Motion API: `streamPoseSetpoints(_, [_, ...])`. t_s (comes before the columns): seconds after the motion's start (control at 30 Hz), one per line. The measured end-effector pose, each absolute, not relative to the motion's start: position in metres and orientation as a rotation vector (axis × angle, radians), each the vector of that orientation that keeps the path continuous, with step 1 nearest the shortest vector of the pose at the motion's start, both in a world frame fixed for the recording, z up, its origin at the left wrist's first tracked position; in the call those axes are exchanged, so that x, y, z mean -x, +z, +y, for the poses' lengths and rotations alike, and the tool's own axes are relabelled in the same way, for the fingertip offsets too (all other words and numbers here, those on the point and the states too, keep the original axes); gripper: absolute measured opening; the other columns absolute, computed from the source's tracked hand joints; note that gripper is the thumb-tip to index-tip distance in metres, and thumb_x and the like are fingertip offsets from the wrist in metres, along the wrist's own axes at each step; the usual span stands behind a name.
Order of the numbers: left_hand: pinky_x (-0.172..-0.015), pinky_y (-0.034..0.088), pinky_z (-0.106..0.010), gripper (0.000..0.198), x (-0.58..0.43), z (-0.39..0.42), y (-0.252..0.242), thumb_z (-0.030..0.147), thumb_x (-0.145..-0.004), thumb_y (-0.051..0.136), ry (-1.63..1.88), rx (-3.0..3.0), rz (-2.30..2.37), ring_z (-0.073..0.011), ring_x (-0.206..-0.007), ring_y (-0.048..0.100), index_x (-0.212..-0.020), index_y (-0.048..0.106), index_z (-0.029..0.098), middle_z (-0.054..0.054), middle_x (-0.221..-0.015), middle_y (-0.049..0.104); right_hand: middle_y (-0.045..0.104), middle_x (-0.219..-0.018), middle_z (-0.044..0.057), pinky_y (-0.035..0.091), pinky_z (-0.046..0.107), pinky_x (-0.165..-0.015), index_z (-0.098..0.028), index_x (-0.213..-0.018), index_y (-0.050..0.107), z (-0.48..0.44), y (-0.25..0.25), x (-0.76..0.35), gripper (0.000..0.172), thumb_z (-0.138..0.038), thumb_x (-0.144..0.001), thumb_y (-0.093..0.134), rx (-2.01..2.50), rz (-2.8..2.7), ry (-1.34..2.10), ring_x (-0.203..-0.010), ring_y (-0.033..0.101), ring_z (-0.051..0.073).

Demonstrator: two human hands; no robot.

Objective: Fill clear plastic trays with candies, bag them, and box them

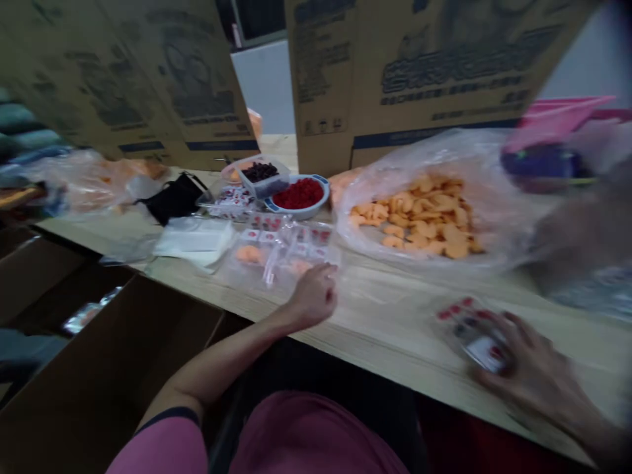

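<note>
My left hand is closed, fingers curled, at the right edge of two clear plastic packets lying side by side. Each packet shows an orange piece, white squares with red marks and small red pieces. Whether the fingers pinch anything is hidden. Over at the right, my right hand, blurred, grips a similar clear plastic packet close to the table's front edge. Red pieces, dark pieces and a white square with a red mark show through it.
A large clear bag of orange pieces lies open on the wooden table. Behind the packets stand a bowl of red pieces and a tub of dark pieces. Cardboard boxes line the back; an open carton sits lower left.
</note>
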State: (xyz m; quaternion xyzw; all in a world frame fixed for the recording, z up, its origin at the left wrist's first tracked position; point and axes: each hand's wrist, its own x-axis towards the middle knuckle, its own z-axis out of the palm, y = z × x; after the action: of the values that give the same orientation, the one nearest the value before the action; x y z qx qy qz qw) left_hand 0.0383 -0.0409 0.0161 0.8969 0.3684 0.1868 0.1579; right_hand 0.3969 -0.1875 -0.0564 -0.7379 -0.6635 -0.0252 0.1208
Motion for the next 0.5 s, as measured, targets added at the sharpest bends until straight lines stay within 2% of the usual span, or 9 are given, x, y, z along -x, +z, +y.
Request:
streamPoseSetpoints(0.07, [-0.098, 0.042, -0.037, 0.013, -0.084, -0.069, -0.005, 0.012, -0.072, 0.052, 0.313, -2.686, 0.887, -0.025, -0.111, 0.054, -0.07, 0.064, 0.012, -0.015, -0.113, 0.064, 0.034, -0.142, 0.022, 0.046, 0.053, -0.08, -0.021, -0.138, 0.038, -0.201, -0.048, -0.397, 0.077, -0.041, -0.07, 0.069, 2.109, -2.021, 0.008, -0.117, 0.046, 0.043])
streamPoseSetpoints(0.13, [-0.096, 0.043, -0.039, 0.014, -0.117, -0.086, -0.021, 0.014, -0.074, 0.052, 0.165, -2.771, 0.779, -0.0261, -0.108, 0.053, -0.074, 0.066, 0.011, -0.015, -0.108, 0.063, 0.029, -0.145, 0.021, 0.042, 0.054, -0.087, -0.022, -0.143, 0.029, -0.205, -0.04, -0.392, 0.081, -0.04, -0.072, 0.064, 2.033, -2.009, 0.056, -0.124, 0.039, 0.043])
streamPoseSetpoints(0.27, [-0.088, 0.043, -0.042, 0.016, -0.147, -0.091, -0.031, 0.018, -0.078, 0.051, 0.13, -2.818, 0.838, -0.0278, -0.106, 0.049, -0.078, 0.067, 0.012, -0.013, -0.102, 0.06, 0.025, -0.148, 0.015, 0.037, 0.054, -0.095, -0.028, -0.147, 0.019, -0.215, -0.017, -0.379, 0.082, -0.037, -0.074, 0.057, 1.855, -2.0, 0.121, -0.13, 0.032, 0.04])
streamPoseSetpoints(0.37, [-0.085, 0.043, -0.04, 0.016, -0.149, -0.083, -0.028, 0.018, -0.079, 0.051, 0.11, -2.816, 0.841, -0.0262, -0.102, 0.049, -0.078, 0.066, 0.013, -0.011, -0.095, 0.061, 0.023, -0.15, 0.012, 0.035, 0.054, -0.098, -0.029, -0.148, 0.019, -0.231, 0.006, -0.366, 0.09, -0.033, -0.068, 0.06, 1.705, -2.176, 0.197, -0.13, 0.031, 0.039])
streamPoseSetpoints(0.5, [-0.086, 0.041, -0.039, 0.016, -0.147, -0.079, -0.026, 0.02, -0.082, 0.05, 0.1, -2.855, 0.764, -0.0254, -0.103, 0.049, -0.083, 0.064, 0.012, -0.01, -0.097, 0.061, 0.026, -0.15, 0.01, 0.035, 0.054, -0.097, -0.029, -0.146, 0.029, -0.244, 0.029, -0.349, 0.091, -0.028, -0.061, 0.062, 1.574, -2.442, 0.333, -0.126, 0.035, 0.04])
